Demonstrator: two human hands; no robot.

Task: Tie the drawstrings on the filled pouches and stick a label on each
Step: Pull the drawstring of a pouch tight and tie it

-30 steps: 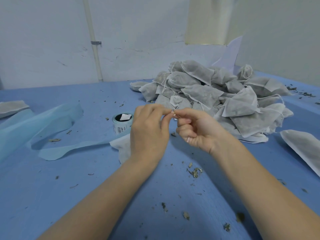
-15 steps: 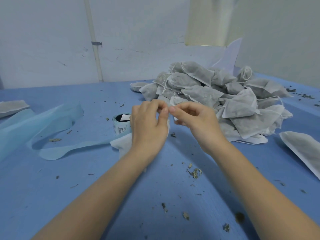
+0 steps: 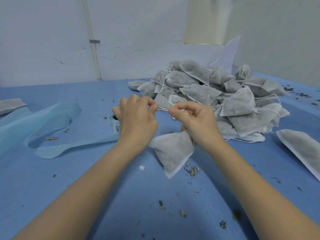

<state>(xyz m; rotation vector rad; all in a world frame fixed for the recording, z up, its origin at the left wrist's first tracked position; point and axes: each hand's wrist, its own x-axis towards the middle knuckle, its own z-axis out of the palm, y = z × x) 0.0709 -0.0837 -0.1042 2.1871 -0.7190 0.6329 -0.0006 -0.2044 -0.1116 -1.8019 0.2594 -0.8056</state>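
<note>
Both hands are up over the middle of the blue counter (image 3: pixel 86 179). The left hand (image 3: pixel 136 120) has its thumb and forefinger pinched on one end of a thin white drawstring (image 3: pixel 162 109), and the right hand (image 3: pixel 195 118) pinches the other end, the string stretched between the two grips. A filled grey pouch (image 3: pixel 173 153) hangs below the right hand, its gathered neck tucked under that palm and its lower corner pointing toward 6 o'clock. At 1 o'clock from the hands sits a big pile of pouches (image 3: pixel 225 94). At 9 o'clock, just behind the left hand, stands the label roll (image 3: pixel 114 124), partly hidden. A pale blue strip (image 3: pixel 52 118) curls farther out at 9 o'clock. Another flat pouch (image 3: pixel 301 149) lies at 3 o'clock.
</note>
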